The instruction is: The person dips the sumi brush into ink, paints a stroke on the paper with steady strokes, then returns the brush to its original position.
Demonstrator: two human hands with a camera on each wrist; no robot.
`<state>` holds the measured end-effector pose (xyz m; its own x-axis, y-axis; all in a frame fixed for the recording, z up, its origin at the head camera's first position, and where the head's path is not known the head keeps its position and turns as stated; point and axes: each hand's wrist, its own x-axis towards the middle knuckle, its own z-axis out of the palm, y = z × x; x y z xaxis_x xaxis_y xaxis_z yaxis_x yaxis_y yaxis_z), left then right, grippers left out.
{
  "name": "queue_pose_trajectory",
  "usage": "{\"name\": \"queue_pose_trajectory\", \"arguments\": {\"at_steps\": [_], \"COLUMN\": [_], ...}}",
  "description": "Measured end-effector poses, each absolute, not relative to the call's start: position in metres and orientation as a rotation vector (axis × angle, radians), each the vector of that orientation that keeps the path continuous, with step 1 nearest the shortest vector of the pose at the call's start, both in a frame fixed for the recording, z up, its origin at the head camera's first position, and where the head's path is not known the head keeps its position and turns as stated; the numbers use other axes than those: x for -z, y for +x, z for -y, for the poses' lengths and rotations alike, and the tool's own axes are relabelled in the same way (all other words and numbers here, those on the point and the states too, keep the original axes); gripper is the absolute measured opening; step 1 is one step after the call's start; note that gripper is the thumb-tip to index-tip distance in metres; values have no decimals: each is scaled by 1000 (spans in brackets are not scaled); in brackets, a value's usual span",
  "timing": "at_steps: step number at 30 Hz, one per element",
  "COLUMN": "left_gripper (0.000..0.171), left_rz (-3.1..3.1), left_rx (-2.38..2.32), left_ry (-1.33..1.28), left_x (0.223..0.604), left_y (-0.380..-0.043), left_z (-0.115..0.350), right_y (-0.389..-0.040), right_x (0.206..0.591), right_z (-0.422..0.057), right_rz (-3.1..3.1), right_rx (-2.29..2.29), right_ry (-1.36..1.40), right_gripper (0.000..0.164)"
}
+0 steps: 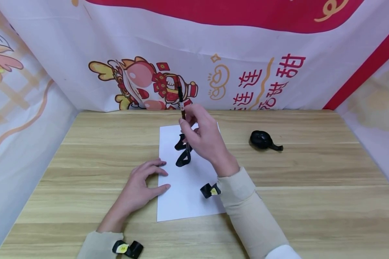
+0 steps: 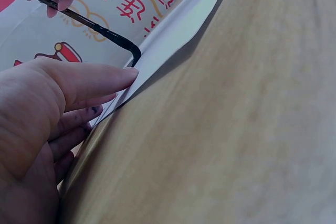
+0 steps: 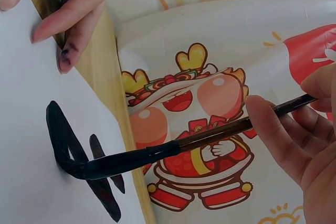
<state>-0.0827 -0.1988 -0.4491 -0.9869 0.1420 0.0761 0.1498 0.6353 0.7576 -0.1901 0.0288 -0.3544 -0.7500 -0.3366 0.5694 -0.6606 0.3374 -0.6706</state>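
My right hand (image 1: 202,133) pinches the handle of a writing brush (image 3: 210,135), held upright over a white sheet of paper (image 1: 188,198). In the right wrist view the brush's inked tip bends against the paper, on a thick black stroke (image 3: 60,129). Several wet-looking black strokes (image 1: 182,162) mark the upper part of the sheet. My left hand (image 1: 142,187) rests at the sheet's left edge, its thumb and fingers spread and touching the paper. A dark ink smudge shows on one left fingertip (image 3: 67,56).
A round black object with a short spout-like tail (image 1: 261,139) lies on the wooden table (image 1: 311,201), right of the paper. Printed cloth (image 1: 149,39) hangs behind the table and at both sides. Black straps with yellow labels (image 1: 121,248) sit at my wrists.
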Motion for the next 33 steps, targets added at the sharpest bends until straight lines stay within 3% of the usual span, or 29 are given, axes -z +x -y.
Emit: {"name": "queue_pose_trajectory", "arguments": {"at_steps": [33], "left_gripper": [26], "left_rz": [2834], "left_rx": [1325], "left_ry": [-240], "left_x": [447], "left_y": [-82], "left_z": [198], "right_y": [-198], "right_x": [354], "right_z": [-41], "right_rz": [2275], "right_rx": [-1328], "right_ry": [828], "right_gripper": [17]}}
